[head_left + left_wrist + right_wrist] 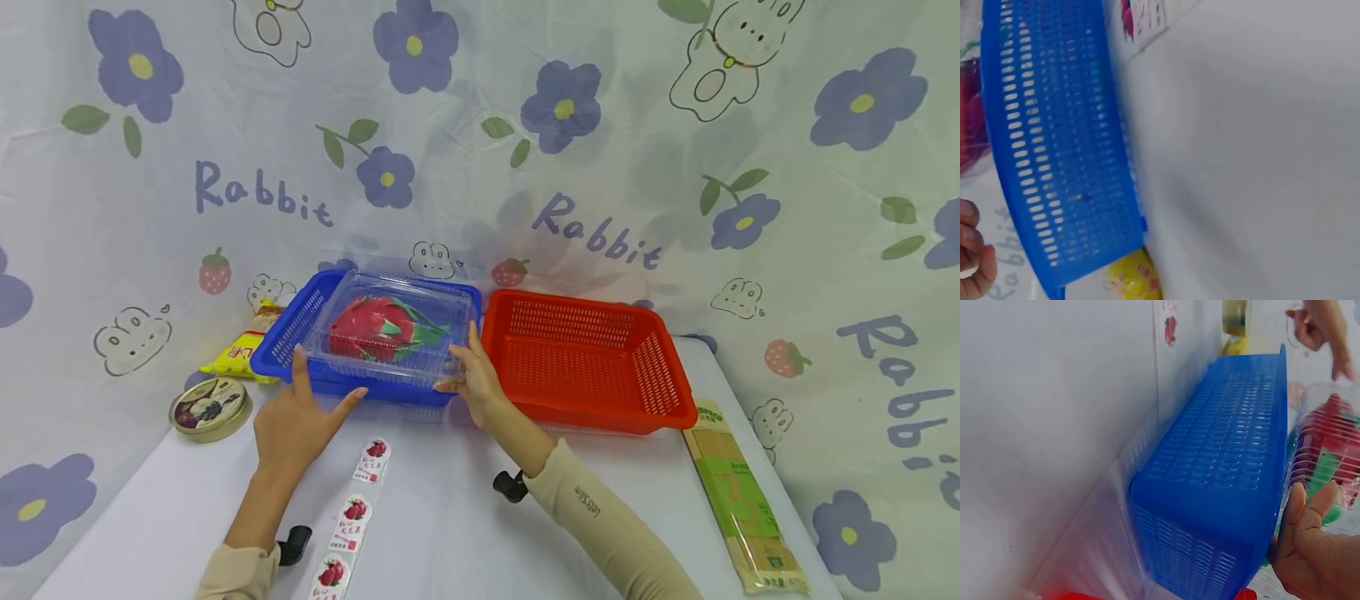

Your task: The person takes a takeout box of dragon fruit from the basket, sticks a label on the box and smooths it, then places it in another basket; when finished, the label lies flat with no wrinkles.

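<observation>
Over the blue basket (397, 393) sits a clear plastic box (435, 304) with a dragon fruit (378, 327) inside, its right corner held in the right hand's (480, 383) grip. The left hand's (296, 425) grip is wide, thumb spread, index finger by the box's left corner; whether it touches, I cannot tell. Right of these, a red basket (600, 423) stands on the bench (442, 500).

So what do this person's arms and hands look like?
The left sleeve and right sleeve are beige; the right one carries small dark lettering. A small black fitting shows near the left sleeve's end, another near the right's. The left hand and right hand wear no gloves.
</observation>
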`<state>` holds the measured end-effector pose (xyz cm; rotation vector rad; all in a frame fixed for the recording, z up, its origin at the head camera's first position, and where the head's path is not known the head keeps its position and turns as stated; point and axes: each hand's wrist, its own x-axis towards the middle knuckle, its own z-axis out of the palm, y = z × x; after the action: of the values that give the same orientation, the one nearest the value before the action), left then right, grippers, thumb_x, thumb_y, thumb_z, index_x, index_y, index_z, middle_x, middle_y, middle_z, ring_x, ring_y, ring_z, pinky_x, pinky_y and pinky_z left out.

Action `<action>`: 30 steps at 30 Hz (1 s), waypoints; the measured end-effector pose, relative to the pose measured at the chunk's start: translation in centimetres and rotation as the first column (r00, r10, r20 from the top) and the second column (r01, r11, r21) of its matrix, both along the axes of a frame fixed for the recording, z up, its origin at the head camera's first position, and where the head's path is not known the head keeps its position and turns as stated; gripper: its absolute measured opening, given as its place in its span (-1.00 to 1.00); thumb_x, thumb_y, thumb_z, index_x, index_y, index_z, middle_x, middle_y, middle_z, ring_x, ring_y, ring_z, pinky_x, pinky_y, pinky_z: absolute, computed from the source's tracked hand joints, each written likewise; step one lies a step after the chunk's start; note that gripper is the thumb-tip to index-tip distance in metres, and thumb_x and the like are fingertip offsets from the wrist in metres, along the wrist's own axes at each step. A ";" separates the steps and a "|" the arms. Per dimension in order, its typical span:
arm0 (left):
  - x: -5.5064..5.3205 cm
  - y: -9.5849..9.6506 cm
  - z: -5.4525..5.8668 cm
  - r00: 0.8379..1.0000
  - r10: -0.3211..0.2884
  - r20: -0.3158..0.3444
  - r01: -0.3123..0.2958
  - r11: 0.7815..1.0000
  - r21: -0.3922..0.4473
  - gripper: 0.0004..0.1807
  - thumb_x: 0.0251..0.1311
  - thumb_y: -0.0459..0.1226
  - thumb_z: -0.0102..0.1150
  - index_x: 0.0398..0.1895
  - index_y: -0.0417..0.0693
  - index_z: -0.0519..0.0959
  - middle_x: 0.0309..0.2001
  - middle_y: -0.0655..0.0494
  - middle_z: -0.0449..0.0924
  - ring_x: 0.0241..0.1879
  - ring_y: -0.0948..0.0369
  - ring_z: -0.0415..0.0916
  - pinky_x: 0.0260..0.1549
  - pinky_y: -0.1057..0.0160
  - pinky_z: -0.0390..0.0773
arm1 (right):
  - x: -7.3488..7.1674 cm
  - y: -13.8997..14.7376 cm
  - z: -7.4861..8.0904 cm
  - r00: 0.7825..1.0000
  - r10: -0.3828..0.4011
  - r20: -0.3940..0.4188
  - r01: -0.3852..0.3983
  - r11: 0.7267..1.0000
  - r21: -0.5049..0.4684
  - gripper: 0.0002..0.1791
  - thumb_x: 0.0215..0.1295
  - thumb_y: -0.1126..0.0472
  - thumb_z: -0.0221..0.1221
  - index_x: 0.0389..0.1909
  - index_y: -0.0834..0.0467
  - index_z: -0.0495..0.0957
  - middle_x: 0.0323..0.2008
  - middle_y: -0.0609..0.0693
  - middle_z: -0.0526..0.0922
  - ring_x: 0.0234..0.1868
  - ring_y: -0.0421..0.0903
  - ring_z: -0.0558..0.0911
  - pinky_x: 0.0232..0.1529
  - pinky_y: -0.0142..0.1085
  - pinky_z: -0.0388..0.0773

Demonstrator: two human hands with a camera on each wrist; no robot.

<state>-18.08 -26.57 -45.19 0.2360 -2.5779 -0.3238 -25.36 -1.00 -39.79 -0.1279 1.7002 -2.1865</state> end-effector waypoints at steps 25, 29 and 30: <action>-0.6 -0.2 6.8 0.965 -0.239 0.108 0.216 0.957 0.194 0.09 0.17 0.34 0.09 0.61 0.02 -0.07 0.22 -0.45 0.23 0.13 -0.41 0.28 -0.06 -0.40 0.30 | 1.3 1.7 -0.1 0.999 0.007 -0.034 -0.007 1.000 -0.004 -0.18 0.49 0.10 -0.09 0.60 -0.19 -0.33 0.58 0.17 -0.13 -0.54 -0.17 0.58 -0.17 -0.29 0.64; -0.8 -0.3 6.9 0.953 -0.252 0.169 0.219 0.956 0.193 0.15 0.13 0.35 0.12 0.62 0.05 -0.17 0.24 -0.46 0.19 0.18 -0.45 0.23 0.00 -0.48 0.23 | 1.5 1.8 -0.2 0.999 0.016 -0.037 -0.016 1.000 -0.002 -0.18 0.49 0.10 -0.09 0.60 -0.19 -0.33 0.56 0.19 -0.03 -0.55 -0.18 0.56 -0.19 -0.31 0.64; -0.8 -0.3 6.9 0.950 -0.258 0.178 0.223 0.955 0.195 0.17 0.12 0.35 0.13 0.62 0.05 -0.18 0.24 -0.46 0.19 0.18 -0.45 0.22 0.01 -0.49 0.22 | 1.6 1.8 -0.3 0.999 0.018 -0.035 -0.018 1.000 -0.004 -0.18 0.49 0.10 -0.09 0.60 -0.20 -0.33 0.54 0.19 0.00 -0.55 -0.18 0.55 -0.20 -0.31 0.64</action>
<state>-18.91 -26.88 -38.27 0.0120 -2.7862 -0.6454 -23.81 0.82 -40.05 -0.1824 1.7066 -2.1874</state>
